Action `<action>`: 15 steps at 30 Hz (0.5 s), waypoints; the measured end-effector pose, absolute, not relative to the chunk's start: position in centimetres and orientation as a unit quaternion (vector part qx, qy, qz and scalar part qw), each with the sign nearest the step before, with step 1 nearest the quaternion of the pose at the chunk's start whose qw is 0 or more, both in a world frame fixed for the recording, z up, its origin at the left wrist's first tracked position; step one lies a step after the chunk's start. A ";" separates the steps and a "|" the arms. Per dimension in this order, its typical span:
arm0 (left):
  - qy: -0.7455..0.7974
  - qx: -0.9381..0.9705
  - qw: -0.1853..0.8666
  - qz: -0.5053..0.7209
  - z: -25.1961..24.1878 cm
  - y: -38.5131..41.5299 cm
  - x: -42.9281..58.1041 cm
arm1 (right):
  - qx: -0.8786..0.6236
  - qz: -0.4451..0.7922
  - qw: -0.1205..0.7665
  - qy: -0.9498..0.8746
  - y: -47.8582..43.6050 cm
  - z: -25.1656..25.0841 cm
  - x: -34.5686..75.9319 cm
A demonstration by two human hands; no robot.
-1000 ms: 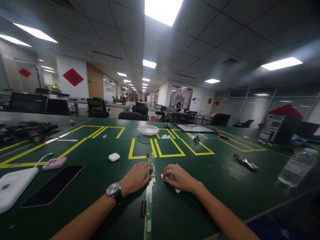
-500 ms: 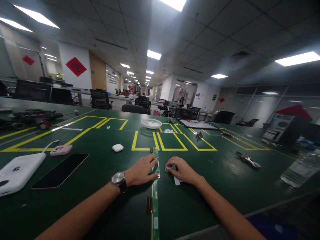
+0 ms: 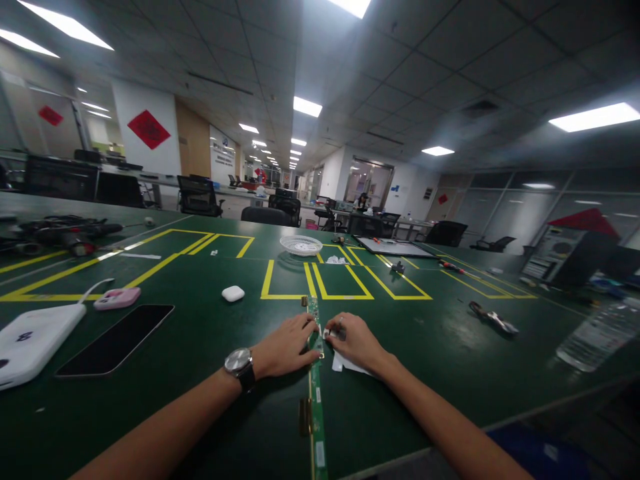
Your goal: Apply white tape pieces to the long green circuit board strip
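Note:
A long narrow green circuit board (image 3: 315, 407) lies on the green table (image 3: 430, 360), running away from me. My left hand (image 3: 287, 347), with a wristwatch, rests flat on the board's left side, fingers spread over it. My right hand (image 3: 355, 341) sits just right of the board with fingers curled, pinching a small white piece (image 3: 327, 333) against the board's edge. A white paper scrap (image 3: 345, 363) lies under that hand.
At left lie a black phone (image 3: 115, 340), a white power bank (image 3: 30, 340), a pink device (image 3: 117, 298) and a white earbud case (image 3: 233, 293). A white basket (image 3: 301, 245) sits beyond yellow tape boxes. Pliers (image 3: 493, 319) and a water bottle (image 3: 595, 333) lie right.
My right hand has moved left until it meets the board and my left hand. The view has shifted slightly; the left hand stays on the board.

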State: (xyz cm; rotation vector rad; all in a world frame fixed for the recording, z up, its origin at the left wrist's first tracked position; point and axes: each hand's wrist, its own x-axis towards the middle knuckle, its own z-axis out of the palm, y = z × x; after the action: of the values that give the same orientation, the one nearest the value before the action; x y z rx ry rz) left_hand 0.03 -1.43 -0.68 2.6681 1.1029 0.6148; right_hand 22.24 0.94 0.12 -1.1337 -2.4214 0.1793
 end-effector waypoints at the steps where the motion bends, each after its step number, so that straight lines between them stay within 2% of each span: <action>1: 0.372 0.900 0.094 0.208 -0.6 -1.5 0.1 | -0.413 0.062 0.229 -0.879 0.9 0.2 22.2; 15: 0.356 0.901 0.126 0.214 -0.5 -1.4 -0.1 | -0.415 0.035 0.225 -0.881 0.9 -0.2 22.0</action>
State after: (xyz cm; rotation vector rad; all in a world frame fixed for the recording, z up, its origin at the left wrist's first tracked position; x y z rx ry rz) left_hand -0.06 -1.43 -0.50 2.6235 1.0370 0.6224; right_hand 22.00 0.94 -0.17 -1.1453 -2.4290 0.0970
